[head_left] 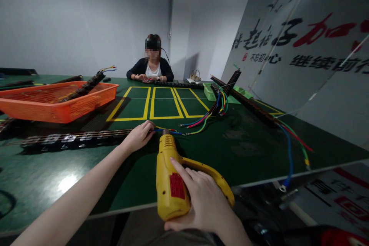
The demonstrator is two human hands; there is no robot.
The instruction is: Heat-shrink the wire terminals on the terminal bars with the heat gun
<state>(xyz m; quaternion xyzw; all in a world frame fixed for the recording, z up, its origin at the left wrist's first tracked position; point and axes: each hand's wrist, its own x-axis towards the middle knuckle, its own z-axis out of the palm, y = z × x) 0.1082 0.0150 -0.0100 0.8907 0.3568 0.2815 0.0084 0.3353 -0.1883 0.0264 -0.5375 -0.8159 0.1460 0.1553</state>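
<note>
Right hand (206, 196) wrapped round heat gun (165, 161); left hand (140, 136) closed on wires (177, 133) of black strip (86, 140), left of gun; work seems under way, finished wire ends cannot be told

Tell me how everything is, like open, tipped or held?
Yellow plastic heat gun: held in right hand; on or off unclear.
Long black strip: lying flat, left hand at wired end.
Orange plastic basket: open, upright.
Light-green plastic basket: partly hidden.
Long blue wire: drooping over table edge.
</note>
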